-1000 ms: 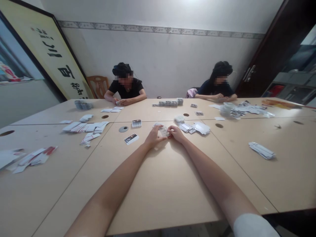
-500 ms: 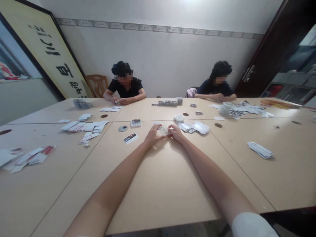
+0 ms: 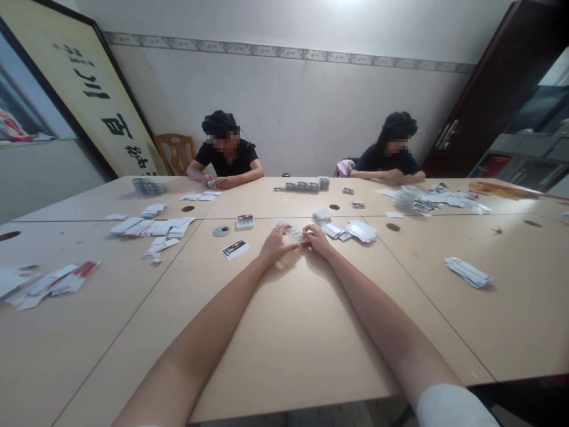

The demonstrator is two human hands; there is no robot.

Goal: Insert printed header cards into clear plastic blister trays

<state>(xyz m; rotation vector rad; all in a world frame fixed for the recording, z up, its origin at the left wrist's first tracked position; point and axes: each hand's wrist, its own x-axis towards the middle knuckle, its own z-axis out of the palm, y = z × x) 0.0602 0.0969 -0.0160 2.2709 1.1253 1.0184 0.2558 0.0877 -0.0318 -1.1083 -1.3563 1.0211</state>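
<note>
Between my two hands is a small clear plastic case [image 3: 294, 234], a little above the table; its contents are too blurred to make out. My left hand [image 3: 276, 242] grips its left side with the thumb and fingers. The fingers of my right hand [image 3: 316, 238] are closed on its right edge. Just beyond my right hand lie a pile of clear plastic pieces [image 3: 322, 212] and a spread of white cards [image 3: 355, 230]. Left of my left hand are a flat dark-printed card [image 3: 235, 249] and a small filled case [image 3: 244, 222].
Across the table [image 3: 284, 332] sit two people, one [image 3: 231, 157] at left, another [image 3: 386, 157] at right. Stacks of small cases [image 3: 306, 185] line the far side. Paper cards [image 3: 153, 227] lie left, a card bundle [image 3: 468, 271] right. A grey disc [image 3: 221, 232] is nearby.
Almost nothing differs. Both hands stay on the plastic case, which looks slightly tilted compared with before. The camera view has shifted very slightly.
</note>
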